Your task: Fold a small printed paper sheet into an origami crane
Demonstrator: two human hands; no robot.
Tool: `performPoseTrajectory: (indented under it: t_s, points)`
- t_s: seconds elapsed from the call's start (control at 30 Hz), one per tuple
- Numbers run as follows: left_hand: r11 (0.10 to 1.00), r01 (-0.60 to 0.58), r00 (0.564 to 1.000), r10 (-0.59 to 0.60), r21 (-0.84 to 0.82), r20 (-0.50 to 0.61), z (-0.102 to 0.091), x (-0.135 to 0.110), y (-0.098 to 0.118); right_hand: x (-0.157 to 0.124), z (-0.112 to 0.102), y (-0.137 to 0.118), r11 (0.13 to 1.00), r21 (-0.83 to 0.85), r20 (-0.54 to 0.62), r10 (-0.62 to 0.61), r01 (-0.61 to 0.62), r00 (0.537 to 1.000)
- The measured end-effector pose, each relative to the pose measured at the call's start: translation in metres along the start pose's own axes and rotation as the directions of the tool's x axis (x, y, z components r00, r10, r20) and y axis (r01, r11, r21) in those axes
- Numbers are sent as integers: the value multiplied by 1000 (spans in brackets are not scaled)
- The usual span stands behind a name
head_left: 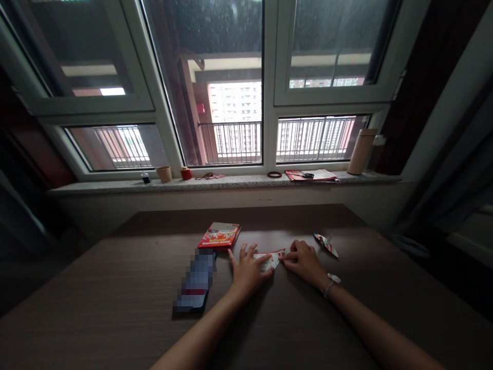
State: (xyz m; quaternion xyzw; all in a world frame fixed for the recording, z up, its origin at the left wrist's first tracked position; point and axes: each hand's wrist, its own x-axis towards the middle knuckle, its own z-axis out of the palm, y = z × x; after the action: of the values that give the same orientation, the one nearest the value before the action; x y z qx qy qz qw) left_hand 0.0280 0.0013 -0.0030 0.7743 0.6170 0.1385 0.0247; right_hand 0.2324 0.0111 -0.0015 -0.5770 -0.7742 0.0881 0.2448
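Observation:
A folded piece of white and red printed paper [268,262] lies on the brown table between my hands. My left hand [248,270] rests over its left part with the fingers spread, holding it down against the table. At the paper's right corner, the thumb and fingers of my right hand [304,261] are pinched together on the edge. Part of the paper is hidden beneath my left fingers. Just beyond my right hand sits another folded paper piece [326,245], pointed at its ends.
Left of my left hand lies a phone [195,282] with a blurred screen, below a stack of red printed leaflets [220,235]. The windowsill [239,183] holds a paper cup [164,174], a red jar [186,173], a bracelet [275,174], scissors [306,176] on papers and a flask [361,152].

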Motion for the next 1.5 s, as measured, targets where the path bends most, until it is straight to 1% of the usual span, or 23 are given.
performPoseTrajectory:
  t_s: [0.3,0.47,0.63,0.73,0.87,1.03,1.23,1.5]
  points:
    - [1000,6,1000,-6,-9,27,-3,-2,1,5,2,4,997,-19,-30,74,-74,997]
    - [1000,-4,1000,5,-20,11,0,-1,-2,4,4,4,997,-33,-66,69,-71,995]
    - [1000,2,1000,-2,-16,7,2,-1,-1,4,6,7,995,-72,-126,63,-72,990]
    - [1000,0,1000,0,-24,4,0,-2,-1,4,6,8,993,-93,-134,62,-74,989]
    - [999,4,1000,-3,-35,10,-2,-2,0,5,7,7,990,-101,-168,84,-101,982]
    - [999,6,1000,-6,-33,-5,0,-1,0,6,10,8,982,-130,-206,105,-134,973]
    - [1000,1,1000,0,-29,2,1,-1,-1,5,10,9,974,-166,-213,120,-157,970]
    - [999,-29,999,30,-34,41,-4,-3,-1,5,7,3,973,-198,-182,83,-119,980]
